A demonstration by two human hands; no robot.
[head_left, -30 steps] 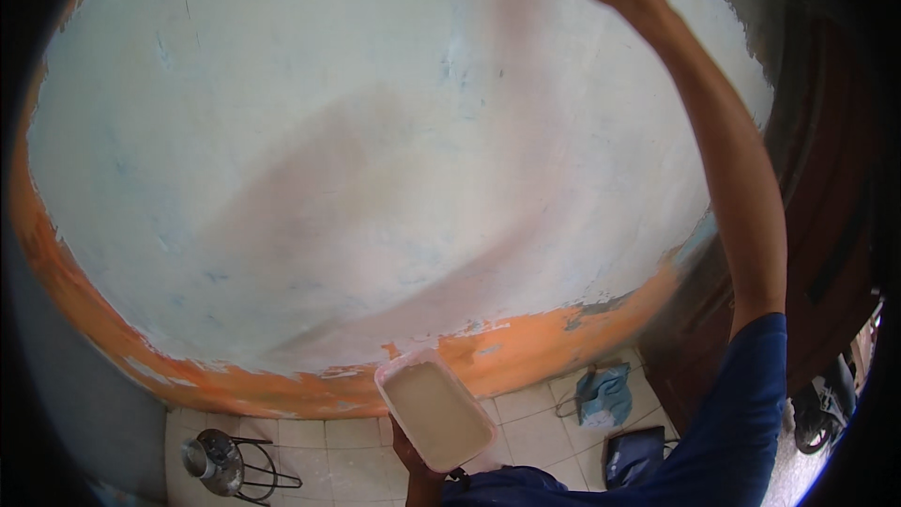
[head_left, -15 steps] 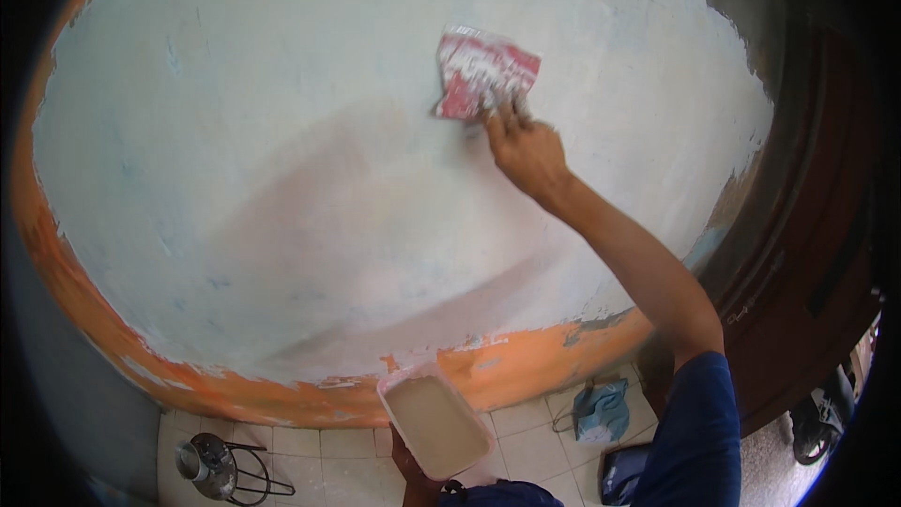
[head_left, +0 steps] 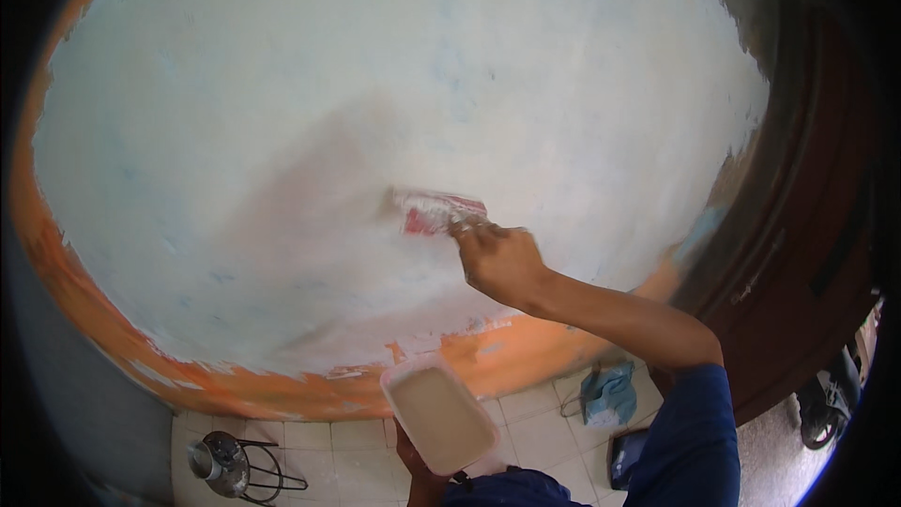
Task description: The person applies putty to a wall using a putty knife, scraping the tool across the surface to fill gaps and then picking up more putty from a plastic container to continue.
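Observation:
In my right hand (head_left: 500, 261) is a wide red putty scraper (head_left: 434, 213), smeared with white, its blade at the wall. My fingers are closed round its lower right end. The wall (head_left: 310, 66) carries a large whitish coat with ragged edges, with bluish and pinkish patches showing through. Low in front of me, my left hand (head_left: 413, 462) grips a pale pink rectangular tub (head_left: 441, 418) by its left side. Greyish-beige paste fills much of the tub. The tub hides most of the left fingers.
Orange paint (head_left: 535, 345) borders the coat below and at left. A dark stool (head_left: 225, 465) with a metal can (head_left: 200, 460) stands on the tiled floor at lower left. A blue bag (head_left: 608, 394) lies at lower right, near a dark brown door (head_left: 798, 253).
My right hand has swept the scraper down the wall and slightly left, and the scraper now appears more edge-on. My left hand still holds the tub in nearly the same place.

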